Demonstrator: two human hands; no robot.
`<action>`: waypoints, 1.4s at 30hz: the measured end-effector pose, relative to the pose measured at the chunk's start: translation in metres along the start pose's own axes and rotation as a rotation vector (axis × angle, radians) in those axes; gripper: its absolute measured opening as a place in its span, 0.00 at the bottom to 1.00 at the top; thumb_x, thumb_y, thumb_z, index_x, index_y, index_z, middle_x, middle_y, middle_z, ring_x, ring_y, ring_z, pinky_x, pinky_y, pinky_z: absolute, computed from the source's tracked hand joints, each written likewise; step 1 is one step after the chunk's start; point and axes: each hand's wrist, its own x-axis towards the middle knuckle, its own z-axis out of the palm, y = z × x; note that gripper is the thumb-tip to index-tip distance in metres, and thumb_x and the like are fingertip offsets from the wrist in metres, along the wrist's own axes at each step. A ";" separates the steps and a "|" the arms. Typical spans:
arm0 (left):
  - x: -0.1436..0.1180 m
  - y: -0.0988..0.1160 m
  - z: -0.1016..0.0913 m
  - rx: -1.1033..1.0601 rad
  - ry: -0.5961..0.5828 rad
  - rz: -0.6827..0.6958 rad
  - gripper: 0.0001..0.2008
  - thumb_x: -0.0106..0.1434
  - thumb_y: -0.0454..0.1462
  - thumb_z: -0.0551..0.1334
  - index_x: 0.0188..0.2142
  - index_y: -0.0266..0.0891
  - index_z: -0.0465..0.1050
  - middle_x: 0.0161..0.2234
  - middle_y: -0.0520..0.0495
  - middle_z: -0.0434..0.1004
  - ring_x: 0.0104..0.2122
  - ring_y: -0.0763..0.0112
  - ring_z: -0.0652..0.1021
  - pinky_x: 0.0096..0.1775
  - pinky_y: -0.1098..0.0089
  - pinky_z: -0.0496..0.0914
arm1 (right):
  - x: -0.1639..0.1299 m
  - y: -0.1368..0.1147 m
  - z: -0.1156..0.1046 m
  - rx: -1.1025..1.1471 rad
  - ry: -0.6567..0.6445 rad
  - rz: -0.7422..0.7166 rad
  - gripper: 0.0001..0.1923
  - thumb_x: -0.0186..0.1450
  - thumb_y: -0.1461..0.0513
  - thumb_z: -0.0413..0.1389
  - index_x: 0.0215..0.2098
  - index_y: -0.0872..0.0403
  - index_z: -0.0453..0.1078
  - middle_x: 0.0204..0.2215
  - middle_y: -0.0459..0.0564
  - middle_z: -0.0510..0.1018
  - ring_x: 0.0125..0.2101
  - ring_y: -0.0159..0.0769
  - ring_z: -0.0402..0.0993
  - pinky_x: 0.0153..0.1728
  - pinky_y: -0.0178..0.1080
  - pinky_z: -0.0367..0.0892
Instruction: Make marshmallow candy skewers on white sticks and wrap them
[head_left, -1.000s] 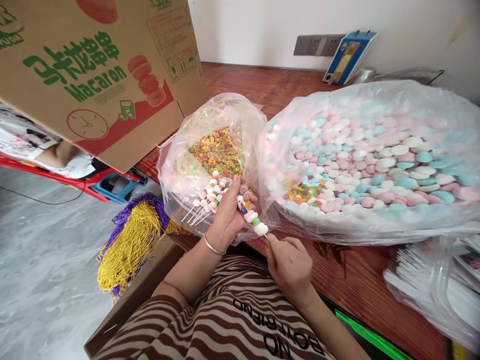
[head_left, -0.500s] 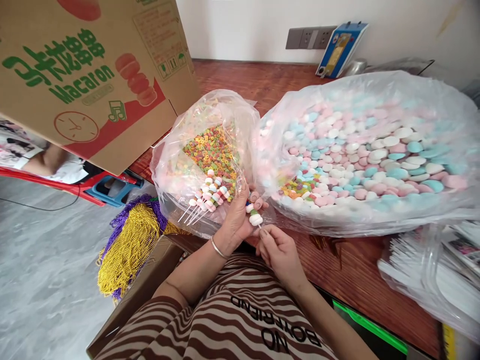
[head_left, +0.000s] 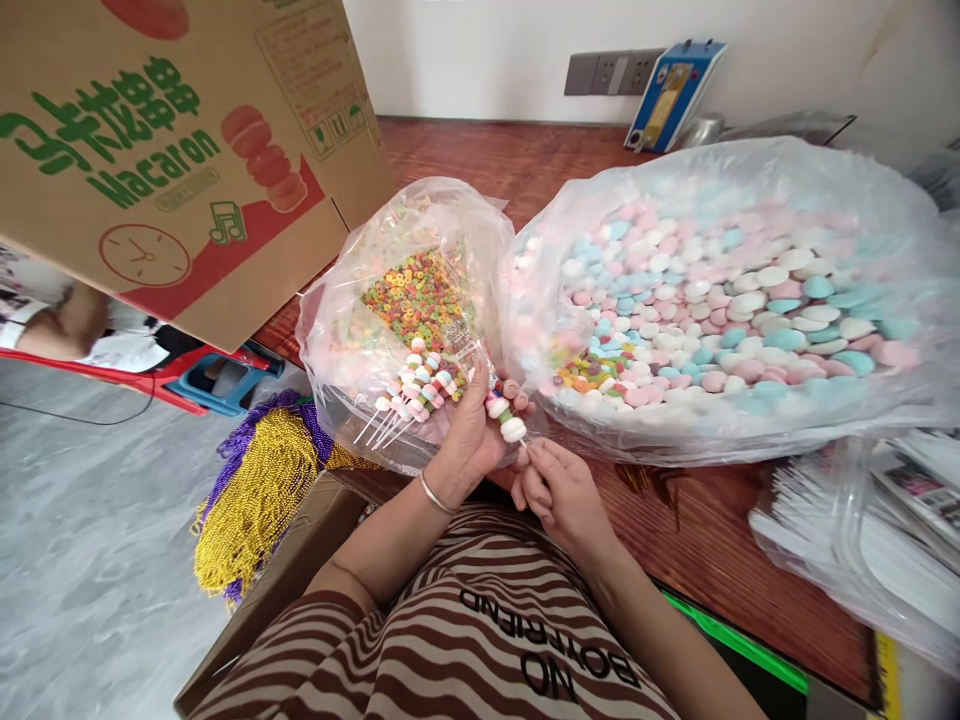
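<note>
My left hand (head_left: 472,425) is curled round a candy skewer (head_left: 513,430) with white, green and other coloured pieces threaded on it. My right hand (head_left: 555,490) pinches the bare white stick just below the lowest white piece. Behind my left hand, several finished-looking candy skewers (head_left: 422,380) lie bunched on a clear plastic bag (head_left: 337,300) that holds small coloured rings (head_left: 416,300). To the right, a large clear bag (head_left: 540,240) is full of pink, white and blue candies (head_left: 690,310); a small heap of coloured rings (head_left: 592,370) lies on them.
A tall cardboard box (head_left: 195,230) stands at the left of the wooden table (head_left: 465,145). Gold bead strings (head_left: 259,500) hang beside an open carton (head_left: 300,540). A bag of white sticks (head_left: 817,530) lies at right; a blue device (head_left: 675,95) leans on the wall. Another person's arm (head_left: 75,320) shows far left.
My right hand has shifted slightly right. More of the threaded pieces shows beside my left hand's fingers. The whole view has moved a little.
</note>
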 end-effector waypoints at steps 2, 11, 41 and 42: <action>0.000 0.002 -0.002 -0.012 -0.075 -0.021 0.18 0.66 0.50 0.66 0.32 0.37 0.73 0.23 0.54 0.68 0.24 0.74 0.73 0.37 0.68 0.76 | 0.002 -0.005 0.001 0.350 -0.072 0.188 0.15 0.71 0.51 0.56 0.32 0.52 0.69 0.10 0.30 0.50 0.09 0.23 0.41 0.18 0.33 0.60; -0.003 0.002 -0.002 0.062 -0.040 -0.078 0.14 0.66 0.46 0.68 0.32 0.36 0.75 0.26 0.51 0.73 0.30 0.71 0.78 0.43 0.66 0.76 | -0.001 -0.002 -0.002 0.162 0.030 0.044 0.12 0.70 0.52 0.58 0.34 0.52 0.71 0.14 0.33 0.55 0.13 0.25 0.47 0.20 0.33 0.58; -0.018 -0.038 0.007 0.307 -0.151 0.151 0.20 0.54 0.46 0.77 0.38 0.38 0.77 0.21 0.58 0.66 0.23 0.80 0.70 0.34 0.74 0.71 | -0.008 -0.012 0.000 -0.434 0.244 -0.320 0.12 0.75 0.56 0.50 0.41 0.53 0.72 0.34 0.48 0.79 0.33 0.35 0.74 0.35 0.35 0.68; -0.019 -0.037 0.004 0.331 -0.153 0.129 0.20 0.53 0.46 0.77 0.39 0.38 0.77 0.23 0.57 0.69 0.25 0.78 0.73 0.36 0.74 0.72 | -0.008 -0.014 -0.001 -0.344 0.227 -0.280 0.12 0.74 0.55 0.52 0.42 0.53 0.73 0.35 0.48 0.79 0.35 0.36 0.74 0.37 0.36 0.69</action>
